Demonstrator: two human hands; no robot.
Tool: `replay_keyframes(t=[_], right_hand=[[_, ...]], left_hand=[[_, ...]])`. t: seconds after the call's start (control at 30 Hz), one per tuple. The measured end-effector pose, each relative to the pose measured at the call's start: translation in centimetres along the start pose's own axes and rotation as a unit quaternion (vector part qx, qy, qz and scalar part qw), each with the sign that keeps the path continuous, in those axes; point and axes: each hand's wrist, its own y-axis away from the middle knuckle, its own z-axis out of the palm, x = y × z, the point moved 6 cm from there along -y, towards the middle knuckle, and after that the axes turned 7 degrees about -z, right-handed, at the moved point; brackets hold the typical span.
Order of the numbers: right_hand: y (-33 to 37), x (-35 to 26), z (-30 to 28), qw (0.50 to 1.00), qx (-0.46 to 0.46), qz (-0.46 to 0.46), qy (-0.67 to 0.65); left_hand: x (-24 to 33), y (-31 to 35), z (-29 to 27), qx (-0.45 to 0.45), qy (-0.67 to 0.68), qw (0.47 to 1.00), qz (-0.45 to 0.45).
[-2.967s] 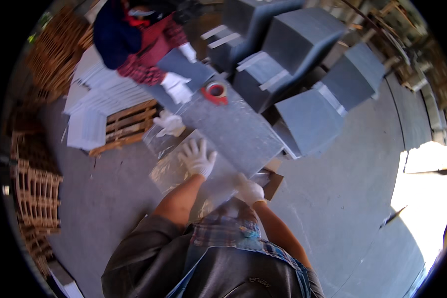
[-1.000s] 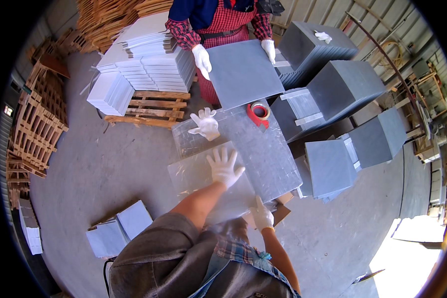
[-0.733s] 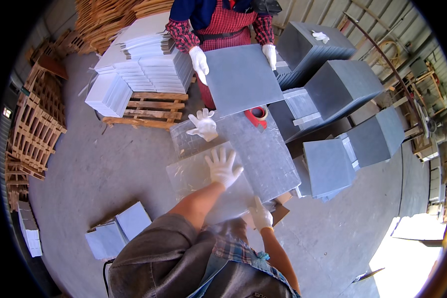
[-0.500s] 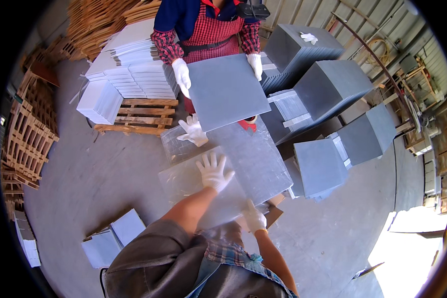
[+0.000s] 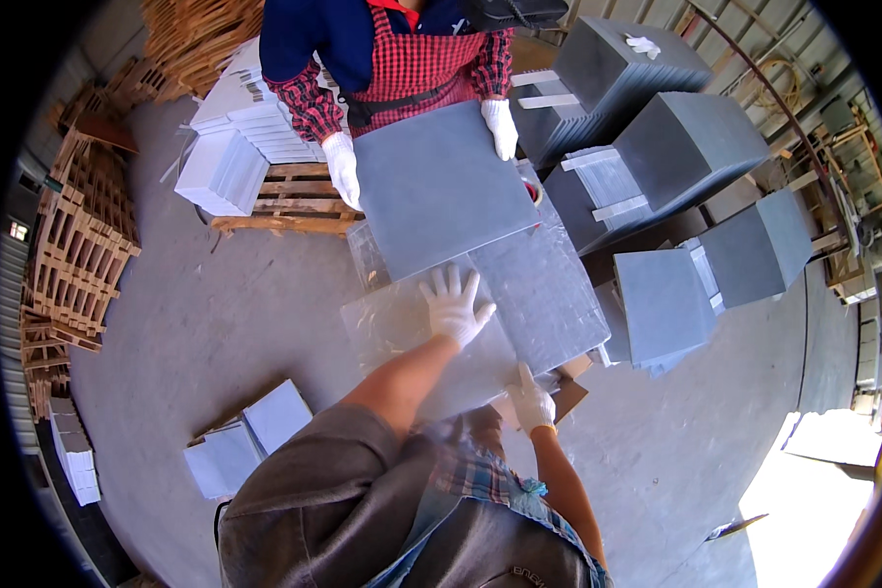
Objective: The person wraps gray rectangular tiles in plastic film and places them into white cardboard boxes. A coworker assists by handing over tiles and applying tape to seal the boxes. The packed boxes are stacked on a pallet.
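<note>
The left hand [image 5: 453, 312] lies palm down with its fingers spread on a translucent plastic sheet [image 5: 387, 328] at the near left part of the worktable [image 5: 563, 294]. The right hand [image 5: 532, 400] is at the sheet's near right corner, one digit pointing to the far side; whether it pinches the plastic I cannot tell. Just right of it, an open brown carton [image 5: 569, 396] shows below the table edge.

Compared with a second ago, both hands hold the same places on the sheet, while the grey slab [image 5: 441, 186] has come nearer. A co-worker [image 5: 416, 69] on the far side holds it in two white gloves, one at its left edge and one at its right. Its near edge is now just beside the left hand's fingertips (whether it touches the table, I cannot tell). It hides the spot at the far left where a loose white glove showed earlier, and only a bit of the red tape dispenser [image 5: 532, 192] peeks out along its right edge.

The surroundings match the earlier view: stacked grey slabs [image 5: 691, 147] on the right, a wooden pallet [image 5: 299, 196] beside white stacks [image 5: 223, 174] on the far left, and a few pale slabs [image 5: 250, 436] on the floor at the near left.
</note>
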Motion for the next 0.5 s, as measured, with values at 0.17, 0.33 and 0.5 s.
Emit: replay_keyframes(t=[0.17, 0.33, 0.5], right_hand=[[0.0, 0.1, 0.3, 1.000, -0.002, 0.008, -0.008], [-0.1, -0.4, -0.3, 0.999, -0.022, 0.027, -0.023], [0.0, 0.2, 0.1, 1.000, 0.000, 0.007, 0.003]], left_hand=[[-0.1, 0.2, 0.8, 0.043, 0.044, 0.997, 0.036], [0.6, -0.2, 1.2, 0.036, 0.045, 0.998, 0.026], [1.2, -0.1, -0.2, 0.083, 0.017, 0.996, 0.041]])
